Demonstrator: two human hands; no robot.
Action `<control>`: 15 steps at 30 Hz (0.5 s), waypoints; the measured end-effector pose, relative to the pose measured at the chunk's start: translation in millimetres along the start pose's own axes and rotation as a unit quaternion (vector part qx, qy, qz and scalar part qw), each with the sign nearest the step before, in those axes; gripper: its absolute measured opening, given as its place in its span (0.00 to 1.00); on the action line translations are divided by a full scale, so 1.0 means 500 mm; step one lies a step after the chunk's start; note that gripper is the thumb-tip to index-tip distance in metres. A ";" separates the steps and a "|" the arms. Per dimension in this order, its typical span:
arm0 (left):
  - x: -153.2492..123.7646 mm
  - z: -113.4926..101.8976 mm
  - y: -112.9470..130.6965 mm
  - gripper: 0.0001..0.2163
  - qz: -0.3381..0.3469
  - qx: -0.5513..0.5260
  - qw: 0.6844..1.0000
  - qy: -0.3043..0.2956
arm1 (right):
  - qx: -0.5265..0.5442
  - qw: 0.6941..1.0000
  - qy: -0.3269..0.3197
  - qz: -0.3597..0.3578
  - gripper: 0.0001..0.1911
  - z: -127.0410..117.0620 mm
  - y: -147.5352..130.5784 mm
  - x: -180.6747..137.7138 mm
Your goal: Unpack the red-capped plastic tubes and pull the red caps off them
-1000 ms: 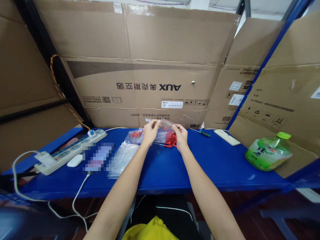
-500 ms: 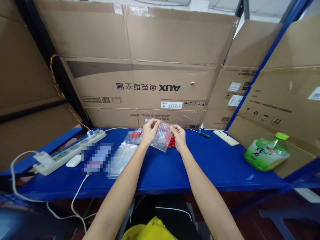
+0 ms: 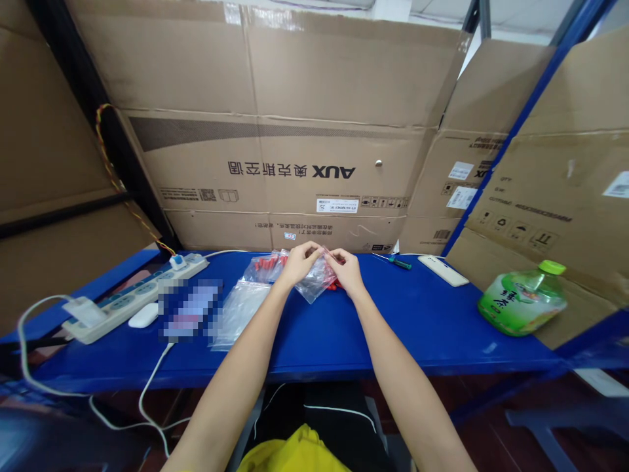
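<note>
My left hand (image 3: 299, 263) and my right hand (image 3: 346, 270) both pinch the top edge of a small clear plastic bag (image 3: 316, 282), held just above the blue table (image 3: 403, 321). The two hands almost touch. Red parts (image 3: 334, 286) lie on the table behind the bag, partly hidden by my right hand. Another clear bag with red parts (image 3: 265, 265) lies left of my left hand. A flat pile of empty clear bags (image 3: 238, 308) rests nearer the front edge.
A white power strip (image 3: 132, 298) with cables and a white mouse-like object (image 3: 143, 316) sit at the left. A green-handled screwdriver (image 3: 396, 262), a white flat device (image 3: 443, 270) and a green bottle (image 3: 523, 298) lie to the right. Cardboard boxes (image 3: 295, 131) wall the back.
Both hands have come closer together and lower, and the bag has dropped from being held up open to hanging pinched between them.
</note>
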State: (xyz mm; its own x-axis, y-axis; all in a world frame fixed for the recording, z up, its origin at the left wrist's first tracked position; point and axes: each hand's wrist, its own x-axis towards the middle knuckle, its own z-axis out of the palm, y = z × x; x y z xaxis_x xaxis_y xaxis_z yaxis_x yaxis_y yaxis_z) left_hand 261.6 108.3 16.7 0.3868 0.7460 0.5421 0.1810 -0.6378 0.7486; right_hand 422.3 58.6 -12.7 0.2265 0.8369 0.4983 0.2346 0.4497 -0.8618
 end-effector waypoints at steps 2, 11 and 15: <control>0.000 0.001 -0.001 0.13 0.001 0.002 1.000 -0.005 | 0.020 1.000 0.007 0.000 0.17 0.000 -0.003 0.001; -0.004 0.003 -0.011 0.15 0.018 0.014 1.000 -0.021 | 0.051 0.998 -0.011 0.021 0.16 0.001 0.000 0.001; -0.006 0.002 -0.005 0.15 0.036 0.062 0.997 -0.014 | 0.070 0.997 -0.008 0.038 0.17 0.002 -0.003 0.000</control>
State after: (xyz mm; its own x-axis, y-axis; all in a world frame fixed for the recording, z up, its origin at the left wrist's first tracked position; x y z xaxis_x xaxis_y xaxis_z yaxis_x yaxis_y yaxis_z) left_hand 260.9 107.4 12.9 0.4275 0.6929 0.5806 0.2621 -0.7097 0.6540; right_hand 420.9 58.2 -11.3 0.2238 0.8747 0.4299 0.0821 0.4226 -0.9026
